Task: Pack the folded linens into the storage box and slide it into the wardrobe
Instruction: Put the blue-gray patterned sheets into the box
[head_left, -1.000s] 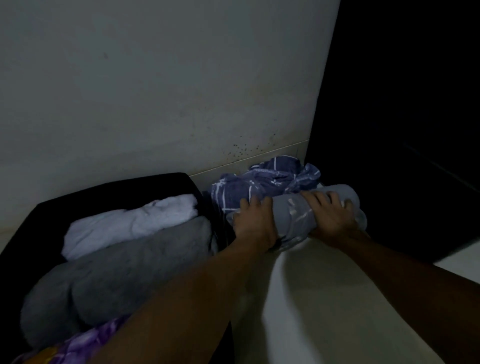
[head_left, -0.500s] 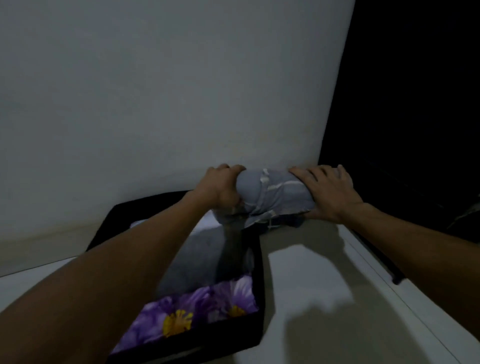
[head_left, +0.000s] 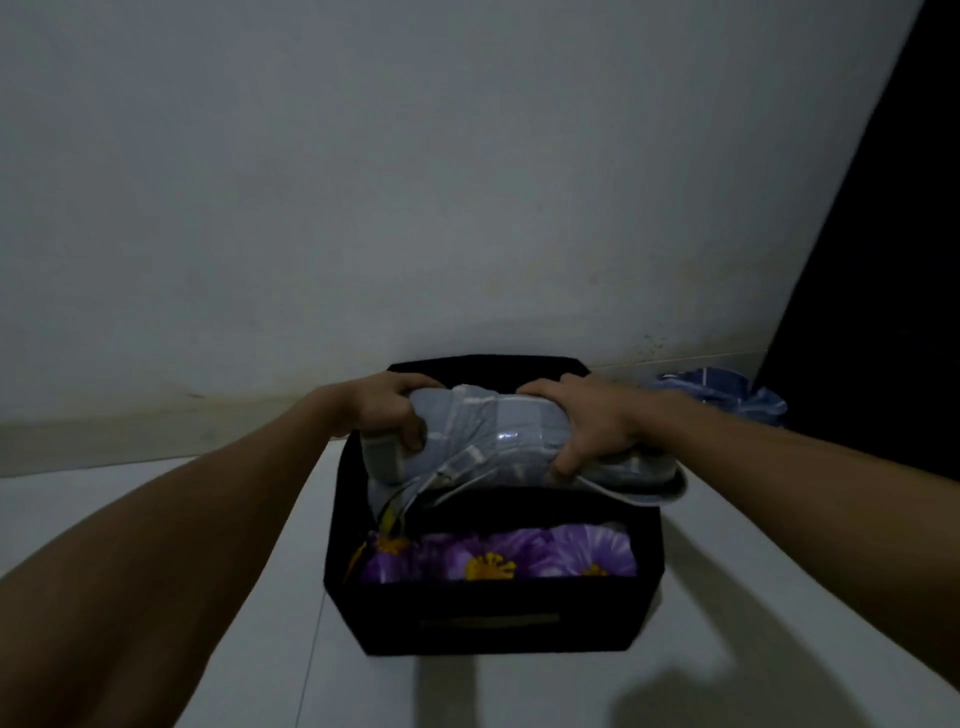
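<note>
A black storage box (head_left: 493, 623) stands on the white floor against the wall. A pale grey-blue striped folded linen (head_left: 493, 436) lies across the top of the box's far half. My left hand (head_left: 387, 410) grips its left end and my right hand (head_left: 587, 421) grips its right end. A purple linen with yellow-centred flowers (head_left: 519, 556) fills the near part of the box. What lies under the held bundle is hidden.
A crumpled dark blue patterned cloth (head_left: 722, 395) lies on the floor by the wall, right of the box. The dark wardrobe (head_left: 883, 286) rises at the far right. White floor (head_left: 753, 597) surrounds the box.
Both hands have carried the grey-blue linen from the floor pile at the right over to the box and lowered it onto its far half. The view has turned to face the box.
</note>
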